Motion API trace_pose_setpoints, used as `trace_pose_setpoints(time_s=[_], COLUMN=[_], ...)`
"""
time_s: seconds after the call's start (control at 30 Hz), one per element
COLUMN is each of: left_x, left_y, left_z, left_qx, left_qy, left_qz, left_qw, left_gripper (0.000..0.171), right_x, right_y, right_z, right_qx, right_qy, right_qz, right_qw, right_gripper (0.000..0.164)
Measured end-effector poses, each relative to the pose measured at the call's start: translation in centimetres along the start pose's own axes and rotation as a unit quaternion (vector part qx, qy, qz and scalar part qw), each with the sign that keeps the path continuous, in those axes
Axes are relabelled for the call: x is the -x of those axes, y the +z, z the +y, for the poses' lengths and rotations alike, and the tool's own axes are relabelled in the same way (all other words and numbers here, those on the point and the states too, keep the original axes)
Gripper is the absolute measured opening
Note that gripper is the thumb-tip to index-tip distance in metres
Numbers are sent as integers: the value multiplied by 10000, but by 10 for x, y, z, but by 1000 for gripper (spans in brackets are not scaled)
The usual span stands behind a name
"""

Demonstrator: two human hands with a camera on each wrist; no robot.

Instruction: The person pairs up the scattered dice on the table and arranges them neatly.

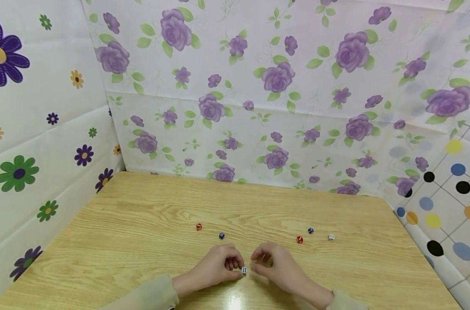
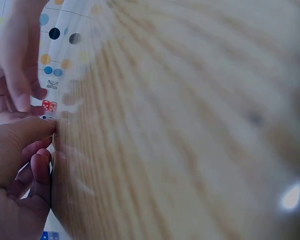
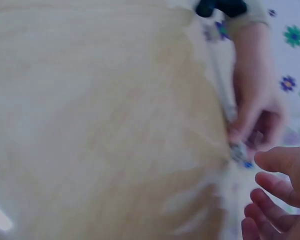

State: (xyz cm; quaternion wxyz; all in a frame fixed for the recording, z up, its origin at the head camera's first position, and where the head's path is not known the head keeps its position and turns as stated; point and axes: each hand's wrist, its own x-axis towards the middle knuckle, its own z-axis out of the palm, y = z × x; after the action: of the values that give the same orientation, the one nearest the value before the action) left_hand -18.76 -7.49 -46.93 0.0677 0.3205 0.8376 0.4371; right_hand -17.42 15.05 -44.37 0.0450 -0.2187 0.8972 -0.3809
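Dice on a wood-grained counter [image 1: 141,206]. The person's left hand [image 1: 213,268] grasps a white die [image 1: 244,271] at the tips of thumb and forefinger, near the counter's front edge; its visible face is marked with six blue pips. The right hand [image 1: 277,268], fingers loosely bent and released, lies just beside the die, a narrow gap between. Beyond the left hand sit a red die [image 1: 198,227] and a blue die [image 1: 221,236], apart, both with pale pips. Beyond the right hand: a second red die [image 1: 300,240], a second blue die [image 1: 310,230] and, rightmost, a second white die [image 1: 331,237] with dark pips.
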Motion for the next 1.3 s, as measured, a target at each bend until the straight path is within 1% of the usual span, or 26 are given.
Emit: trace_pose_setpoints(time_s=[0.07,0.2,0.3,0.43,0.53,0.67,0.77,0.87,1.0,1.13,1.2,1.3], left_x=[0,0,1,0,1,1,1,1,1,1,1,1], left_y=[1,0,0,-1,-1,-1,-1,-1,-1,-1,-1,-1], left_z=[-1,-2,-1,0,0,0,0,-1,-1,-1,-1,-1], left_qx=[40,117,125,135,171,184,171,174,173,185,207,215], left_qy=[-43,-107,-114,-107,-115,-121,-136,-163,-153,-119,-110,-109], left_qz=[-6,-34,-60,-80,-85,-88,-95,-121,-134,-109,-106,-110], left_qw=[10000,9999,9998,9998,9998,9997,9997,9996,9996,9997,9997,9996], left_gripper=[12,12,12,12,11,11,11,11,11,11,11,11], right_x=[-2,-1,2,8,13,18,22,26,31,35,37,38], right_y=[-12,-40,-61,-87,-105,-126,-137,-143,-145,-145,-144,-143], right_z=[1,9,22,43,60,83,98,112,126,136,140,144], right_qx=[24,237,426,769,1073,1409,1552,1631,1594,1442,1415,1445], right_qy=[124,216,158,82,37,48,128,211,331,608,759,851], right_qz=[185,807,1286,1802,2060,2283,2342,2287,2065,1791,1660,1498], right_qw=[9997,9962,9907,9806,9726,9633,9596,9595,9648,9713,9730,9744], right_gripper=[12,12,16,20,23,27,30,33,34,36,38,37])
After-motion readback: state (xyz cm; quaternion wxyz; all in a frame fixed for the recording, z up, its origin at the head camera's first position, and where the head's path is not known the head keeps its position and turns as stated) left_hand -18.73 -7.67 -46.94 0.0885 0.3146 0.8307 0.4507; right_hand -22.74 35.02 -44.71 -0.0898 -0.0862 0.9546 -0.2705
